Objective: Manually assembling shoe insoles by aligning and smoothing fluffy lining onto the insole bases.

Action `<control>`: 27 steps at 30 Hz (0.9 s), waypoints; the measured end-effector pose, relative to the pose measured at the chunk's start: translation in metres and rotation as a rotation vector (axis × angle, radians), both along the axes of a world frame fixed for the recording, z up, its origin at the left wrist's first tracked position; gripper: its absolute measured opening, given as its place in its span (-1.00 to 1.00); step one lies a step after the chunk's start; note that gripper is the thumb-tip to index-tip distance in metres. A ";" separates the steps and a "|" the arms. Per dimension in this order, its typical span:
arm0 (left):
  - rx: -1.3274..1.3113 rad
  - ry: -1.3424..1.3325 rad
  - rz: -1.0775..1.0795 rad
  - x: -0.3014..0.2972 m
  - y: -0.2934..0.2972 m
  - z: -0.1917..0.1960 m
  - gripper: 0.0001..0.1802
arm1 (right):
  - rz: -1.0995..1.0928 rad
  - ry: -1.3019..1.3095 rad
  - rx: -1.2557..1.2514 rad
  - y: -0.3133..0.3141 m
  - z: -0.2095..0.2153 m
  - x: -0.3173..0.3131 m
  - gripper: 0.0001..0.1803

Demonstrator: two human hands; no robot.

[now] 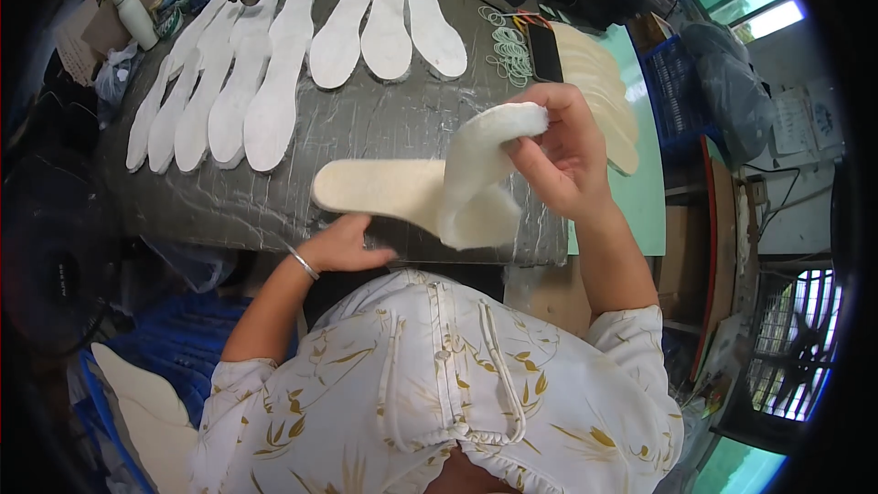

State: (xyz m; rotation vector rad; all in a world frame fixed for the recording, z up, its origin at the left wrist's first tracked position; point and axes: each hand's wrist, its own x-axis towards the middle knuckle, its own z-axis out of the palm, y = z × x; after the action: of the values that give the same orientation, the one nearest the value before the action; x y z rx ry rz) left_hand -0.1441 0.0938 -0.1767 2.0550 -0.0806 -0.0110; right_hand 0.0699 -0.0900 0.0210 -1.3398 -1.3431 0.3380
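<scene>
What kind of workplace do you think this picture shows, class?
Probably a shoe insole workshop: rows of white insoles lie on the wrapped worktable, and the right hand bends a fleecy insole.

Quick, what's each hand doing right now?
Left hand: flat on the table edge, near the beige insole, holding nothing.
Right hand: closed, pinching a white fleece insole.

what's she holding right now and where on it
The right hand pinches one end of a fluffy white insole liner, peeling it up. The left hand holds nothing.
</scene>
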 end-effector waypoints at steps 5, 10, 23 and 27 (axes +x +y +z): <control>-1.312 -0.121 0.081 0.058 -0.049 0.020 -0.15 | 0.022 -0.092 -0.036 0.004 0.004 -0.002 -0.63; -1.482 -0.067 0.120 0.108 -0.035 0.059 -0.42 | 0.056 -0.134 -0.070 -0.008 0.014 0.001 -0.54; -1.184 0.019 -0.532 0.099 -0.048 0.048 0.41 | 0.002 0.233 -0.024 -0.015 0.013 0.014 -0.34; -1.035 -0.023 -0.509 0.091 -0.056 0.063 0.23 | -0.050 0.264 0.001 -0.020 0.006 0.014 -0.29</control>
State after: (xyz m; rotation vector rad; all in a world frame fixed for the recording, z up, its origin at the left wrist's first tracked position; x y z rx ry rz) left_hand -0.0529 0.0381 -0.1135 0.9617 -0.5096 -0.2155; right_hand 0.0836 -0.1101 0.0271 -1.2772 -1.0878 0.4629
